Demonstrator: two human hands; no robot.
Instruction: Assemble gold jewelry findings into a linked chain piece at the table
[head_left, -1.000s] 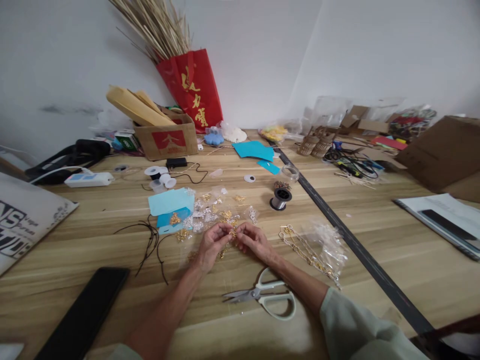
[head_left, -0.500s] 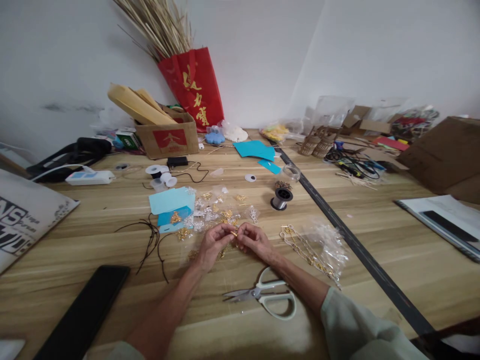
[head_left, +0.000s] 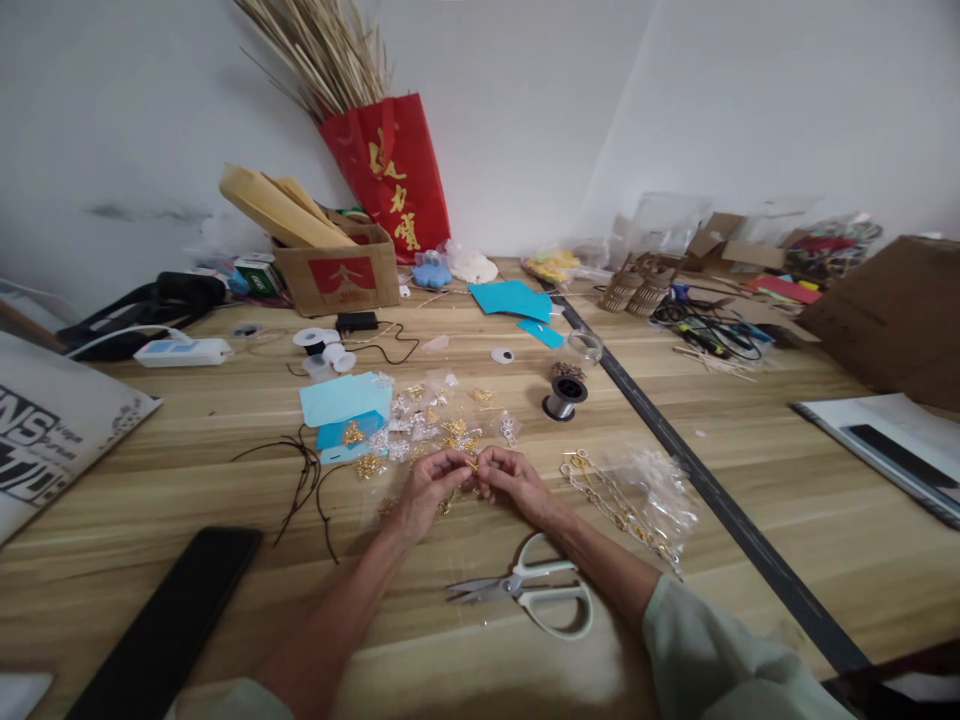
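Observation:
My left hand [head_left: 429, 491] and my right hand [head_left: 515, 484] meet fingertip to fingertip over the table. Between them they pinch a small gold piece [head_left: 472, 466], too small to make out in detail. Just beyond and to the left lie small bags and piles of gold and silver findings [head_left: 405, 435]. Scissors [head_left: 517, 587] with pale handles rest below my right hand, blades pointing left. Gold and silver chains [head_left: 611, 505] and crumpled clear bags [head_left: 660, 495] lie to the right. A spool of wire [head_left: 563, 398] stands beyond my right hand.
Light blue cards [head_left: 345, 400] and black cords [head_left: 300, 485] lie left, above a black phone-like slab [head_left: 169, 625]. A dark strip [head_left: 697, 475] crosses the table at right. Along the wall are a cardboard box [head_left: 337, 280], a red bag [head_left: 397, 180] and cables [head_left: 705, 330].
The fingertips and the gold piece have shifted very slightly. The whole view has moved a few pixels; nothing else differs visibly.

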